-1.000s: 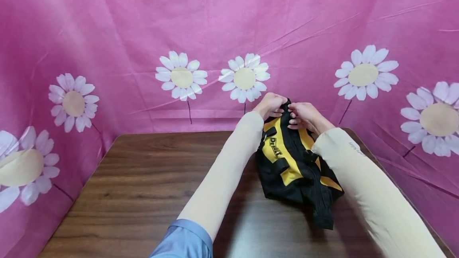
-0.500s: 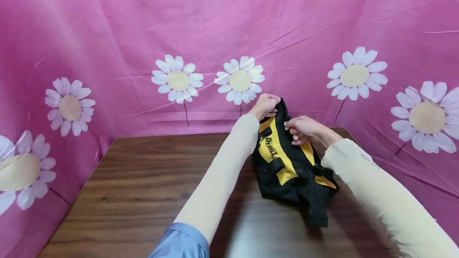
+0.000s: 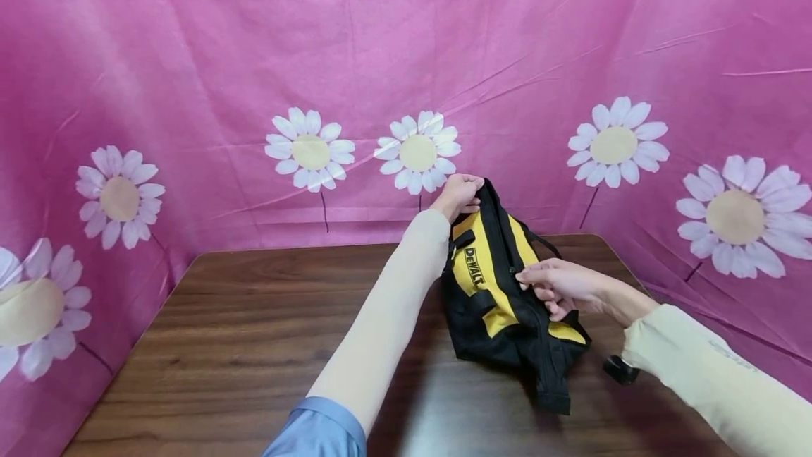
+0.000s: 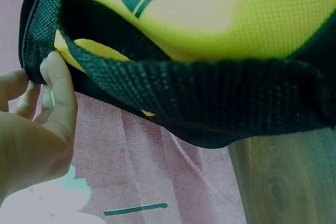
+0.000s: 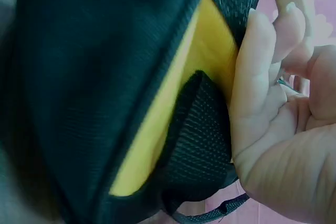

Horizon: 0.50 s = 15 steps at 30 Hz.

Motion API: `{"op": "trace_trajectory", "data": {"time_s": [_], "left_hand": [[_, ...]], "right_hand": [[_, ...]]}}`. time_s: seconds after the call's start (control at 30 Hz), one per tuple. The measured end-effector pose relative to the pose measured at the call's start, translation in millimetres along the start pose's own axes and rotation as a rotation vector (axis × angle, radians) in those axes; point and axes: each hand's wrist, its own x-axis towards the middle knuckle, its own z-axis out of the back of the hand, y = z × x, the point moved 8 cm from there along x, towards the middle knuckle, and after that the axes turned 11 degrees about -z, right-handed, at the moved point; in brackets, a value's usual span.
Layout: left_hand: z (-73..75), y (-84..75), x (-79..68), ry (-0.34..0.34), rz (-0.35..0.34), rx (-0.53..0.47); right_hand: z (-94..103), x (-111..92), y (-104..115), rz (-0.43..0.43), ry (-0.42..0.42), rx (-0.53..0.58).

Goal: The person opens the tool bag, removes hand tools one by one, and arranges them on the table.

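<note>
A black and yellow DeWalt tool bag [image 3: 496, 284] stands on the table with its zipped top facing up. At its far end, my left hand [image 3: 458, 197] pinches the black end of the zip strip; in the left wrist view the thumb and fingers of the left hand [image 4: 44, 129] grip that corner beside a webbing handle loop [image 4: 199, 95]. About halfway along the zip, my right hand [image 3: 564, 288] pinches the zipper pull [image 3: 513, 271] between thumb and forefinger. The right wrist view shows the right hand [image 5: 273, 103] curled beside the bag's side, its fingertips partly hidden.
The brown wooden table [image 3: 266, 330] extends left of the bag. A pink curtain [image 3: 355, 55] printed with white daisies hangs behind and at both sides. A small black object [image 3: 620, 369] shows at the right sleeve's cuff. A black strap [image 3: 539, 238] hangs off the bag's right side.
My right hand has drawn the zipper pull from the bag's far end toward the near end. The left hand keeps its hold on the far end. The head view has shifted slightly.
</note>
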Motion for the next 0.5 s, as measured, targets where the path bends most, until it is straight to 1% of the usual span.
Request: {"op": "trace_trajectory", "data": {"time_s": [0.07,0.1,0.2,0.3,0.37,0.4,0.5], "left_hand": [[2.9,-0.1,-2.0,0.005,-0.012,0.036],[5.4,-0.7,-3.9,0.006,-0.027,0.086],[15.5,-5.1,-16.5,0.001,-0.091,0.292],[21.2,-10.9,-38.3,-0.009,-0.192,0.505],[16.6,-14.8,-55.3,0.032,-0.263,0.623],[11.3,-15.8,-63.2,0.074,-0.299,0.702],[-5.1,-18.4,-84.1,0.181,-0.374,0.985]], "right_hand": [[-3.8,-3,-3,0.014,0.002,0.005],[-5.5,-3,-4,0.02,-0.002,0.005],[-10.5,1,-7,0.018,-0.02,0.002],[-13.3,8,-9,0.008,-0.039,-0.001],[-12.8,9,-9,0.008,-0.056,-0.01],[-11.8,9,-9,0.007,-0.063,-0.013],[-8.0,7,-9,0.013,-0.078,-0.035]]}}
